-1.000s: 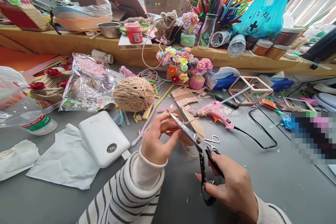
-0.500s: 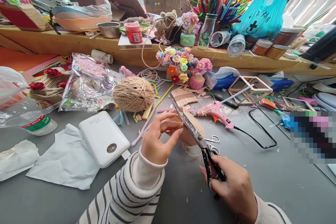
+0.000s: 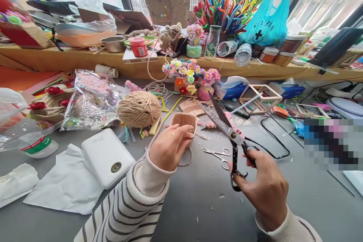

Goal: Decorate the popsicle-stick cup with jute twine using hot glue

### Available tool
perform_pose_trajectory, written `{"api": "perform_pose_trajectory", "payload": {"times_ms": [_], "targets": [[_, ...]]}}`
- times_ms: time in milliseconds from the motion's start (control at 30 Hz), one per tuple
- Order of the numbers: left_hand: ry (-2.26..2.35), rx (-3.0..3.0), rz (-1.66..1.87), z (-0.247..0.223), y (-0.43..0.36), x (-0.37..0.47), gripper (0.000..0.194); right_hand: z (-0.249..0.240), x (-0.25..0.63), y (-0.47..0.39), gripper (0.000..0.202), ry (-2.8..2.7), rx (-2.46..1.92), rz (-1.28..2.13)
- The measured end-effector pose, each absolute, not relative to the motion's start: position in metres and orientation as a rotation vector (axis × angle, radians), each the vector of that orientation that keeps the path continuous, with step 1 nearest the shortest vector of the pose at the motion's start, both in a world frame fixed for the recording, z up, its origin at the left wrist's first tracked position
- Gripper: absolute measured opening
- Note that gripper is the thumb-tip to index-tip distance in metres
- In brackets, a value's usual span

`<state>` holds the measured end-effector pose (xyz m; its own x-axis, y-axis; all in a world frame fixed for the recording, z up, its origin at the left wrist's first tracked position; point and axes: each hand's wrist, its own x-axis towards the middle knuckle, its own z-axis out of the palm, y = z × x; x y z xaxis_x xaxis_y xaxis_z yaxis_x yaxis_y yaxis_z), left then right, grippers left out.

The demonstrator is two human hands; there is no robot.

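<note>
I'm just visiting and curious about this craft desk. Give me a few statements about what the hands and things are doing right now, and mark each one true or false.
1. The right hand holds large scissors with the blades apart. True.
2. The left hand grips a small brown basket. True.
3. The ball of twine sits in the right hand. False: it lies on the table, left of the basket.
4. The white power bank lies to the left of the left hand. True.
5. The small scissors are held in the left hand. False: they lie on the table between the hands.
</note>
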<state>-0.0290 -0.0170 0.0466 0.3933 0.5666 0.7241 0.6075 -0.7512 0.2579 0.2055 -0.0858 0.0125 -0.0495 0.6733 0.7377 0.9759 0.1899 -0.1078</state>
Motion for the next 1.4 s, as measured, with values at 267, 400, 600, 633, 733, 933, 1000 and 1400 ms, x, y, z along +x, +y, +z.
{"api": "perform_pose_trajectory", "payload": {"times_ms": [267,400,600,633,733,933,1000,1400], "targets": [[-1.132,-2.620,-1.146,0.050,-0.014,-0.033,0.024,0.012,0.212,-0.083,0.026,-1.803,-1.483,-0.708],[-1.113,-2.532,-1.199,0.053,-0.015,-0.033,0.023,0.009,0.213,-0.085,0.025,-1.803,-1.461,-0.670],[-1.103,-2.136,-1.471,0.072,-0.032,-0.029,0.024,0.011,0.211,-0.087,0.028,-1.810,-1.443,-0.660],[-1.066,-2.101,-1.415,0.076,-0.035,-0.028,0.030,0.011,0.211,-0.088,0.028,-1.818,-1.436,-0.663],[-0.920,-2.096,-1.136,0.086,-0.040,-0.025,0.039,0.012,0.209,-0.089,0.029,-1.835,-1.420,-0.668],[-0.810,-1.984,-0.964,0.084,-0.034,-0.015,0.027,0.011,0.208,-0.090,0.024,-1.799,-1.394,-0.681],[-0.769,-1.987,-0.957,0.083,-0.033,-0.013,0.024,0.010,0.208,-0.089,0.025,-1.799,-1.390,-0.677],[-1.459,-2.662,-1.982,0.044,-0.047,0.009,0.019,0.014,0.197,-0.095,0.024,-1.782,-1.374,0.003]]}}
